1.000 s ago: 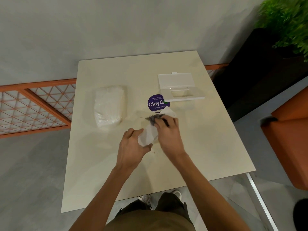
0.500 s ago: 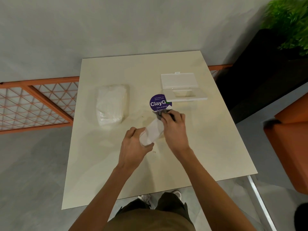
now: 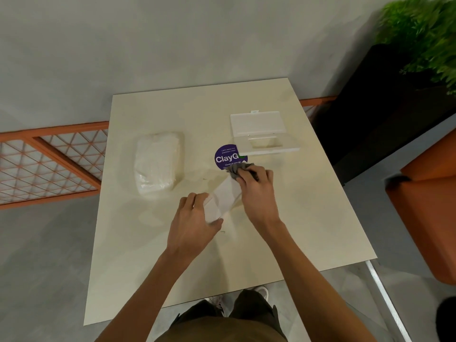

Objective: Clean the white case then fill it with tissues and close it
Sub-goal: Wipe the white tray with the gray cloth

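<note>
My left hand [image 3: 195, 218] grips the near end of the white case body [image 3: 223, 197], which lies slanted at the middle of the cream table [image 3: 283, 218]. My right hand [image 3: 256, 191] holds a crumpled grey cloth [image 3: 238, 169] pressed against the case's far end. The case's white lid part [image 3: 264, 133] lies at the far right of the table with its flap open. A clear-wrapped pack of white tissues [image 3: 159, 164] lies at the left.
A round purple ClayGo sticker [image 3: 225, 156] sits on the table between the lid and my hands. An orange mesh rail [image 3: 44, 166] runs on the left. A dark planter with a green plant [image 3: 419, 40] and an orange seat [image 3: 429, 206] stand on the right.
My right hand has slid the grey cloth along the case toward its far end, close to the purple sticker. My left hand keeps its hold on the near end.
</note>
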Available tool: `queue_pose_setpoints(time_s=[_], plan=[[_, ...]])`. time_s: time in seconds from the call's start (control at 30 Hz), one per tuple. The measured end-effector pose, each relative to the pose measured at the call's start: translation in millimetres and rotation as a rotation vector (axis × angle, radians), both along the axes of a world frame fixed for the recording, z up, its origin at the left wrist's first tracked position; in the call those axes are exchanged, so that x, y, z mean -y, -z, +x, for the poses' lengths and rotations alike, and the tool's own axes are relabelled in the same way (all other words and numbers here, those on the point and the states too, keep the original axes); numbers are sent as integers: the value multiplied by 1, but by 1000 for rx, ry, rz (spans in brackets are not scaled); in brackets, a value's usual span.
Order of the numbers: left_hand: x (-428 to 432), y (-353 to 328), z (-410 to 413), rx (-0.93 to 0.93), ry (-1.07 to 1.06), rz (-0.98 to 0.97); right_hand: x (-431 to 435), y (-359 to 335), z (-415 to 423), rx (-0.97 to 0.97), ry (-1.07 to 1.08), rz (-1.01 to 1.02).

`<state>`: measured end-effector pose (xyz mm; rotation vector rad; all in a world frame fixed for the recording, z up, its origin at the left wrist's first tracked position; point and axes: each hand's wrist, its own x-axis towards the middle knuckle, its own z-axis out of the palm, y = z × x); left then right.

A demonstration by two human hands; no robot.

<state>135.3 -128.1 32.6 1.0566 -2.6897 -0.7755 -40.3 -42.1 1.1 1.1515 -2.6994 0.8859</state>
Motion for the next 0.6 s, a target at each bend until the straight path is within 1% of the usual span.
queue_pose_setpoints(time_s=[0.13,0.2,0.27,0.3,0.37,0.47,0.53,0.6], plan=[[0,-10,-46,48,93,51,-6,-4,9,38,-48,-45],[-2,-7,-67,15,131,64,-7,-5,16,53,-73,-66],[-4,-2,-76,-21,113,74,-10,-4,18,94,-118,-101],[-4,0,-76,-38,96,92,-11,-7,16,72,-123,-68],[-6,2,-74,-64,68,128,-11,-8,6,31,-84,-39],[-5,3,-73,-84,61,159,-5,-10,-9,66,-5,-36],[-3,1,-73,-77,33,213,-2,-8,1,47,-8,-19],[-3,-1,-73,-85,25,223,-6,-6,18,44,-26,-70]])
